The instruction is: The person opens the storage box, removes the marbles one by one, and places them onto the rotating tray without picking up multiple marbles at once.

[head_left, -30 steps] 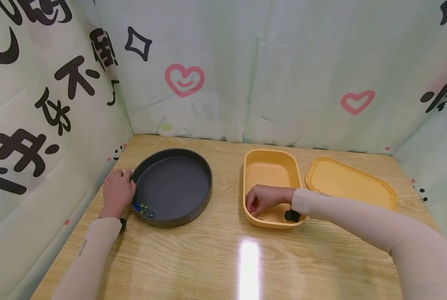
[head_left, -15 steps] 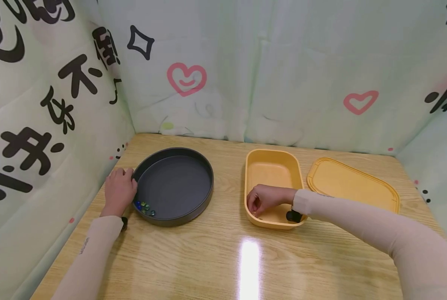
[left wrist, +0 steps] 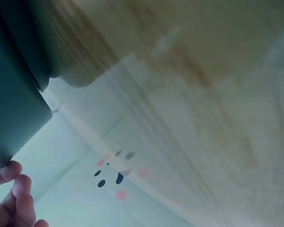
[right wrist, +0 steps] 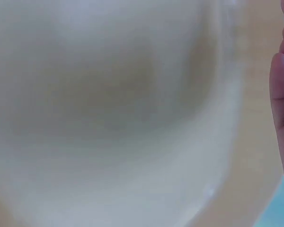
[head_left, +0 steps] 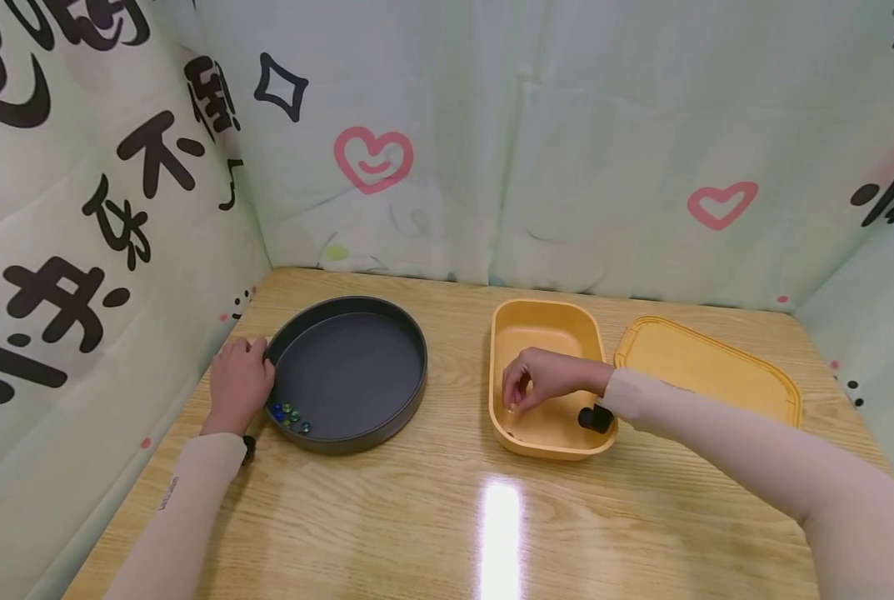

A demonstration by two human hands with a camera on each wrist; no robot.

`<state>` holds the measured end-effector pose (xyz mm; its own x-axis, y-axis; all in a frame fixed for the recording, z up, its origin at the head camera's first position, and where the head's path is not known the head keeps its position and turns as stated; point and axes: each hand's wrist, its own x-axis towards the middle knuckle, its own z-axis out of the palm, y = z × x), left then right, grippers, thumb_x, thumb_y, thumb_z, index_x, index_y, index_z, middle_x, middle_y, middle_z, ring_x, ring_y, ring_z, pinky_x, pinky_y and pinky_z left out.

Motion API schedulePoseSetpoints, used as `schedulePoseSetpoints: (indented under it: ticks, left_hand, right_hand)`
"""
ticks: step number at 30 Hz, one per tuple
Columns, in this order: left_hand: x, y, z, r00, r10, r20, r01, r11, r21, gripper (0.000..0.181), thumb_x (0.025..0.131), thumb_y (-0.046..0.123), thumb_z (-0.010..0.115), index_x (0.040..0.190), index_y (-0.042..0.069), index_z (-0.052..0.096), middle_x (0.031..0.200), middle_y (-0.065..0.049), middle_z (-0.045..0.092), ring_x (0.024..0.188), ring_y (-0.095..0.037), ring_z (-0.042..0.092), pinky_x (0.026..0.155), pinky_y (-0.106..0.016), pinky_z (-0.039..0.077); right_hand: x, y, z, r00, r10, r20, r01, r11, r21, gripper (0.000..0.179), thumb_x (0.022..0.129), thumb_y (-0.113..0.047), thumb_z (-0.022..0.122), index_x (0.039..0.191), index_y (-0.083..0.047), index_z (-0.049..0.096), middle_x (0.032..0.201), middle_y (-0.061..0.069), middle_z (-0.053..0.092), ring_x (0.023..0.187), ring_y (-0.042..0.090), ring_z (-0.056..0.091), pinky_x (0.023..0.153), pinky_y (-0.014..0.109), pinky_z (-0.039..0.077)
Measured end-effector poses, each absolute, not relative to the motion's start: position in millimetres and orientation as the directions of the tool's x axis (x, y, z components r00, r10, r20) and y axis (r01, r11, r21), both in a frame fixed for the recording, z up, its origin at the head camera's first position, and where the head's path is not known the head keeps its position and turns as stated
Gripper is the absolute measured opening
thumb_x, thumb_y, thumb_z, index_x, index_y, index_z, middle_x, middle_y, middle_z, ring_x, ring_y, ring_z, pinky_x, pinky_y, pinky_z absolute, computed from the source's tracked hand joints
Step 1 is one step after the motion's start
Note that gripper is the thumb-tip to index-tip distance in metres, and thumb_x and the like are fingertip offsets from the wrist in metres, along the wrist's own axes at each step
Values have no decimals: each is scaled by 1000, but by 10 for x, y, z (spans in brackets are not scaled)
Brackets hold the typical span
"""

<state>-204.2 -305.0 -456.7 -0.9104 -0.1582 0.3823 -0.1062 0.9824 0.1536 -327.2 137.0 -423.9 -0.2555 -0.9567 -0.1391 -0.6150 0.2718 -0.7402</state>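
My left hand (head_left: 238, 385) grips the left rim of a round dark grey pan (head_left: 352, 367). In the left wrist view its fingers (left wrist: 22, 201) bend against the pan's side (left wrist: 14, 104). Several blue and green glass marbles (head_left: 287, 413) lie together at the pan's front left edge. Over the front half of a yellow plastic box (head_left: 547, 323), my right hand (head_left: 547, 375) pinches a small marble (head_left: 512, 407) between thumb and fingertips. The right wrist view is mostly blurred, with fingers (right wrist: 280, 85) at its right edge.
A yellow lid (head_left: 709, 367) lies flat to the right of the box. The wooden table (head_left: 387, 508) backs onto a printed cloth curtain (head_left: 447, 167), which also hangs along both sides. A bright light reflection falls on the table's front middle.
My right hand has lifted from the box's front left corner and shifted slightly back and right, with the marble at its fingertips. The left hand stays on the pan.
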Motion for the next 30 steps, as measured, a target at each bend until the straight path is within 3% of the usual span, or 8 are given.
schedulePoseSetpoints:
  ticks: [11, 23, 30]
  left_hand:
    - [-2044, -3035, -4568, -910, -160, 382, -108, 982, 153, 23, 86, 8, 54, 105, -4, 57, 89, -25, 55, 80, -40, 49, 73, -52, 40]
    - [-2047, -3037, -4577, -914, -168, 369, -117, 981, 156, 21, 86, 8, 54, 104, -3, 57, 89, -25, 54, 80, -40, 49, 72, -52, 39]
    - [-2058, -3041, -4574, -915, -168, 367, -119, 981, 152, 20, 86, 8, 54, 102, -3, 56, 88, -25, 54, 80, -40, 49, 72, -52, 40]
  right_hand:
    - [-3329, 1401, -3930, -304, -950, -66, -621, 250, -743, 11, 78, -7, 74, 88, -3, 73, 85, 7, 69, 73, 3, 59, 70, 34, 54]
    - [-3425, 1184, -3512, -394, -917, 62, -612, 212, -762, 12, 81, -5, 70, 91, 0, 71, 88, 12, 68, 75, 7, 58, 73, 25, 51]
    - [-3471, 893, -3397, -440, -894, 88, -568, 201, -798, 15, 80, -3, 70, 94, 4, 70, 94, 14, 69, 78, 7, 61, 77, 29, 52]
